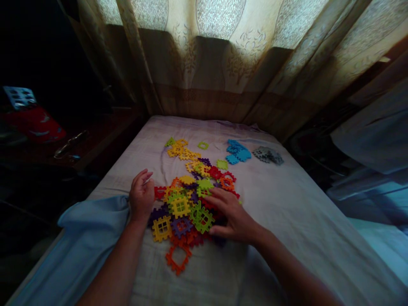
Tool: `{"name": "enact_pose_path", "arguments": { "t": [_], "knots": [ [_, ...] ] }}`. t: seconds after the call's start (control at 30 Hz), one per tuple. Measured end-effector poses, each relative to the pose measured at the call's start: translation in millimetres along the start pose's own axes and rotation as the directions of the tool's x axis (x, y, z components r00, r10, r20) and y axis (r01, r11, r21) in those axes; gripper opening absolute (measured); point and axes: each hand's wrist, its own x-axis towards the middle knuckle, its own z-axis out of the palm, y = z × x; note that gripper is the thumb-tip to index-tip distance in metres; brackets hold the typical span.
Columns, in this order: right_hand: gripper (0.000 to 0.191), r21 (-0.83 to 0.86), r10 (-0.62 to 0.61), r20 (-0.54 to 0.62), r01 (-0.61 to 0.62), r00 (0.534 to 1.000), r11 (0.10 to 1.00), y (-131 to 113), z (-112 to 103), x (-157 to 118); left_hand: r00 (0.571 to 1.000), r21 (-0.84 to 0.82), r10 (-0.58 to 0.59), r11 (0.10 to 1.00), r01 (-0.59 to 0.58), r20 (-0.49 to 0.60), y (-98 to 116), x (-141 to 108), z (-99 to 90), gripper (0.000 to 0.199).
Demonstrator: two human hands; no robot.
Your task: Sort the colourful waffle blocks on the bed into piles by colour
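Observation:
A heap of plastic interlocking tiles in several colours lies between my hands. My right hand [232, 214] reaches over the heap's right side, fingers spread, its thumb close to a green window tile [203, 217]. Its fingertips are near another light green tile [204, 184]; contact is hard to tell. At the heap's left edge, my left hand [140, 195] is loosely curled with fingers apart and nothing visible in it. Beside it is a red tile [160, 193]. Yellow window tiles [162, 228] and an orange frame tile [178, 258] lie nearer me.
Blue tiles [236, 151] and grey tiles [267, 155] form separate groups at the back right. Yellow tiles [177, 148] lie at the back left. Light blue cloth [95, 225] is under my left forearm. Beyond the sheet-covered surface [280, 212] hangs a curtain [207, 76].

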Motion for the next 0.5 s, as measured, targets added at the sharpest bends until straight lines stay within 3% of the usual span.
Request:
{"name": "enact_pose_path", "arguments": {
  "t": [0.07, 0.17, 0.33, 0.43, 0.5],
  "knots": [
    [0.083, -0.052, -0.002, 0.1, 0.008, 0.995, 0.999, -22.5, 13.7, 3.5, 0.999, 0.036, 0.037, 0.999, -0.037, -0.009, 3.7, 0.0, -0.2, 0.022],
    [0.076, -0.125, 0.134, 0.097, -0.122, 0.986, 0.985, -33.0, 28.6, 30.3, 0.991, 0.109, 0.132, 0.985, -0.133, 0.016, 13.2, -1.5, -1.5, 0.021],
    [0.063, -0.092, 0.37, -0.11, -0.38, 0.922, 0.92, -18.6, 34.0, 70.4, 0.971, 0.144, 0.235, 0.961, -0.238, 0.034, 27.1, -4.4, -8.1, 0.021],
    [0.047, 0.062, 0.457, -0.281, -0.459, 0.844, 0.886, -4.1, 22.6, 59.9, 0.965, 0.146, 0.25, 0.955, -0.258, 0.073, 31.8, -10.5, -16.5, 0.026],
    [0.039, 0.144, 0.47, -0.358, -0.449, 0.807, 0.882, 4.5, 12.7, 38.8, 0.939, 0.139, 0.271, 0.943, -0.303, 0.212, 35.6, -22.3, -25.0, 0.03]
  ]
}}
